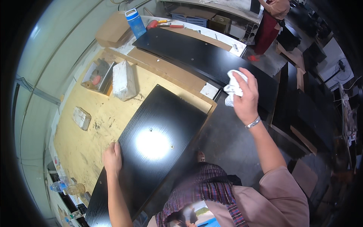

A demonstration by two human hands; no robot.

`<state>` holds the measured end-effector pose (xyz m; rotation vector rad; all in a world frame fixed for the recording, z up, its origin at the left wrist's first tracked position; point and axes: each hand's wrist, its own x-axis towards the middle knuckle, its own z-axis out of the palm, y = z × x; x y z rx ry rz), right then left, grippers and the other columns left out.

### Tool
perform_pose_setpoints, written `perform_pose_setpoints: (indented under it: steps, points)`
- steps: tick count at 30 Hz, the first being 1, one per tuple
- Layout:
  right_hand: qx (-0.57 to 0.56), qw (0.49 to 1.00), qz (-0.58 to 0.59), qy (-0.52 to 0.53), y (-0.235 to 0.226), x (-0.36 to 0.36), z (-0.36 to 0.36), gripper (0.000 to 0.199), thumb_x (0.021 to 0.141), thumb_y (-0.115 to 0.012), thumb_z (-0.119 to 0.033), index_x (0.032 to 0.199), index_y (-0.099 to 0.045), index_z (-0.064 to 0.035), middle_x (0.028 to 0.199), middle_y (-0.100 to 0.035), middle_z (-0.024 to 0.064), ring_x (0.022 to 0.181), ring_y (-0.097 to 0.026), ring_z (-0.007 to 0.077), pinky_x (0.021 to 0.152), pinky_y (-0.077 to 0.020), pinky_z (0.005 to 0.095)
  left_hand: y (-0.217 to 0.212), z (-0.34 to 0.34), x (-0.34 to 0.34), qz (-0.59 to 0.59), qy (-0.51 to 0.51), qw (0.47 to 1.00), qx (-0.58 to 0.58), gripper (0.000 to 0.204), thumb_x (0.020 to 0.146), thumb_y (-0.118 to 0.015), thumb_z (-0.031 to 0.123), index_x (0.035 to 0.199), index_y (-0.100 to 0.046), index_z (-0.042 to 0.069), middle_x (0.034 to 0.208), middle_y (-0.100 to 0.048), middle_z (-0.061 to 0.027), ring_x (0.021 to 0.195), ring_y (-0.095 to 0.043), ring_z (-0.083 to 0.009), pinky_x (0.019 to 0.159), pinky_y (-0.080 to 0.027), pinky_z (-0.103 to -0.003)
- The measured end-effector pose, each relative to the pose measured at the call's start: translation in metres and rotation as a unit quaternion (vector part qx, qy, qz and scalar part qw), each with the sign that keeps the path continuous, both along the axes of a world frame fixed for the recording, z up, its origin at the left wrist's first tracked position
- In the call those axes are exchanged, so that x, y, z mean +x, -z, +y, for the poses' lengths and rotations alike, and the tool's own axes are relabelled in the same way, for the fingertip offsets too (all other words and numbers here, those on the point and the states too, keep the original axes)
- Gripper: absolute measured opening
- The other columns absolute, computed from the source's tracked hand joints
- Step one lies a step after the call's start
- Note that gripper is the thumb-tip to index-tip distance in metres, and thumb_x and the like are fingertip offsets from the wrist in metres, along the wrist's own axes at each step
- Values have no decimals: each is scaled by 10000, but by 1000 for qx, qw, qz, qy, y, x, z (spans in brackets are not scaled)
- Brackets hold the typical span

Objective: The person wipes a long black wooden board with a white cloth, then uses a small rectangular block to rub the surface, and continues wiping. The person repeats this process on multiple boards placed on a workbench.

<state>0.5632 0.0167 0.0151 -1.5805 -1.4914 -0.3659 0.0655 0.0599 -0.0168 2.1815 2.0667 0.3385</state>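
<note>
A long black wood-grain panel (177, 113) lies slantwise across the near part of the workbench, with two small holes and a bright light reflection on its face. My left hand (112, 158) grips this panel's left edge, fingers curled round it and partly hidden. Off to the right, my right hand (247, 94) is closed on a crumpled white cloth (233, 87). From this view the cloth overlaps a second black panel (181, 47) at the back; I cannot tell whether it touches. A silver bracelet (253, 122) circles my right wrist.
On the yellowish bench top (102, 125) are a white-wrapped block (124, 81), a smaller block (81, 118) and an open box (94, 77). Behind stand a blue bottle (135, 23) and red-handled tools (153, 24). Dark panels (314, 113) are stacked at right; a person (270, 26) stands far back.
</note>
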Motion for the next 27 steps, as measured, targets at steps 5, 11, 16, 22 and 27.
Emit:
perform_pose_setpoints:
  steps: [5,11,16,22,27]
  points:
    - [-87,969,55,-226,-18,-66,36,495,751,-674,22,1241,-718,-29,1306,-634,163,1177,-603,370,1047,-495,425,-2,-5,-1,16,-6,1000,17,436,1079,-467,361,897,-653,11,810,-668,-266,778,-636,-493,710,-476,-568]
    - [-154,938,37,-308,11,-124,115,433,858,-670,-36,1284,-694,-108,1355,-598,167,1226,-585,380,1052,-492,452,-5,-5,4,8,-13,1000,26,383,1056,-524,338,899,-670,20,774,-665,-260,744,-648,-480,684,-495,-544]
    - [-341,894,44,-288,33,-149,167,276,967,-640,-176,1231,-694,-116,1362,-616,212,1190,-628,432,988,-517,502,-9,-8,8,6,-13,999,29,370,1048,-533,338,906,-680,30,768,-673,-248,740,-656,-472,688,-500,-545]
    - [-353,908,62,-216,32,-147,195,256,934,-670,-171,1164,-730,-75,997,-740,247,975,-707,432,896,-544,506,-13,-9,10,13,-30,999,-3,371,1049,-530,349,930,-693,38,816,-702,-234,774,-673,-454,709,-514,-544]
    - [-327,932,-134,-79,42,-104,224,185,882,-691,-193,1020,-754,-85,929,-753,203,934,-727,399,846,-569,489,-15,-6,14,0,-19,1000,-13,393,1051,-519,356,925,-688,23,843,-705,-248,804,-676,-457,734,-521,-549]
